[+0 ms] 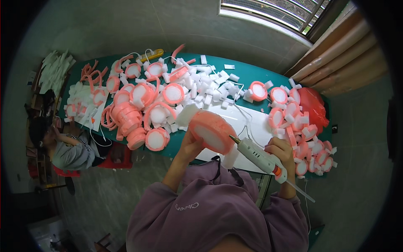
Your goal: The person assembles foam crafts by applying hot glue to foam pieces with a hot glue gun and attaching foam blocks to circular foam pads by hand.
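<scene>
2 hands: left hand (189,145) grips the pink foam ring (211,131); right hand (280,152) clasps the glue gun (259,156) touching it.

Head camera looks steeply down over the green table (260,75).

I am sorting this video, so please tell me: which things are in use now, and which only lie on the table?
In use:
- foam disc, in left hand
- glue gun, in right hand

Lying about:
- finished discs
- white foam blocks
- pink strips
- red bag
- table
</scene>
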The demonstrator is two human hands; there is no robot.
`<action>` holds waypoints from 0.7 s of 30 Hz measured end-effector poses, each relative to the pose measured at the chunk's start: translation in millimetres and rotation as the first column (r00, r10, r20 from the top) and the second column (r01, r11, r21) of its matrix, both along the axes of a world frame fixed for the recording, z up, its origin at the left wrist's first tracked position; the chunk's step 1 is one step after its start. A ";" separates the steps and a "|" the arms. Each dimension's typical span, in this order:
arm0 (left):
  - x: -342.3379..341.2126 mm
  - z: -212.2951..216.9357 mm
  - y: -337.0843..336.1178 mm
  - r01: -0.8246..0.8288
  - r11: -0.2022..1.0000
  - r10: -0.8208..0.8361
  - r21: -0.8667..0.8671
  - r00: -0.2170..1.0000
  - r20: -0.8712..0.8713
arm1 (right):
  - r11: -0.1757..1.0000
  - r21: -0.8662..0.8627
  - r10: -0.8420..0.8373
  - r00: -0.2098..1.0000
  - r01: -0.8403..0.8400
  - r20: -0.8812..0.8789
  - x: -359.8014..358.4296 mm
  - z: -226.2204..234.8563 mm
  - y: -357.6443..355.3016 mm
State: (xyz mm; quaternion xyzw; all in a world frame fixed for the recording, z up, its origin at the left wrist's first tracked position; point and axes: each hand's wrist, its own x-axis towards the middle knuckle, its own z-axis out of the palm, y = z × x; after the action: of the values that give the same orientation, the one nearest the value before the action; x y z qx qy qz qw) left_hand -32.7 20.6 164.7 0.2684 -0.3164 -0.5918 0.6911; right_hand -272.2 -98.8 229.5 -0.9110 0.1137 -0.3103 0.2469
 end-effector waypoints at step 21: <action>119.9 -26.3 78.5 -0.495 0.856 0.364 -0.148 0.782 -0.506 | 0.955 -0.258 -0.065 0.739 -0.150 -0.671 10.1 -221.3 -89.8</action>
State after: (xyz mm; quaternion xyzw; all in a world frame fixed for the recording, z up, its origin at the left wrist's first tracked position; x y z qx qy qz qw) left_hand 87.2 99.0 138.4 0.0880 -0.1516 -0.4138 0.8933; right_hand -262.1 -188.7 8.3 -0.9898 0.1264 0.0316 0.0577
